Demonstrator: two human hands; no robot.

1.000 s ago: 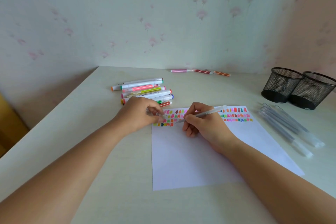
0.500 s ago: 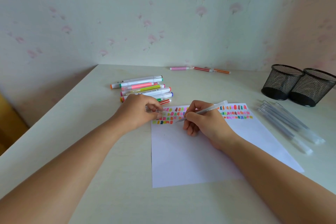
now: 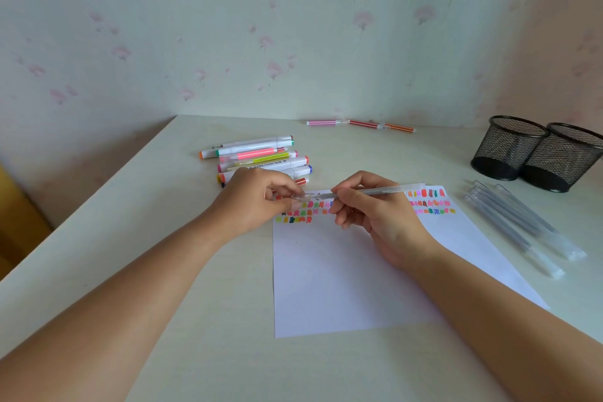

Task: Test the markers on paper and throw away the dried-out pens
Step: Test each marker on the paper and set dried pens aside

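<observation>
A white sheet of paper (image 3: 342,274) lies on the desk, its top strip covered with rows of small coloured test marks. My right hand (image 3: 375,215) grips a translucent grey pen (image 3: 381,191), held nearly level above the marks with its tip pointing left. My left hand (image 3: 257,202) pinches a small clear cap (image 3: 301,196) right at the pen's tip. A pile of capped coloured markers (image 3: 261,158) sits just behind my left hand.
Several translucent grey pens (image 3: 518,222) lie to the right of the paper. Two black mesh cups (image 3: 535,153) stand at the back right. A line of three thin markers (image 3: 360,125) rests by the wall. The desk's left edge drops off.
The pen has lifted off the paper and turned nearly level. My left hand has brought the clear cap up to the pen's tip.
</observation>
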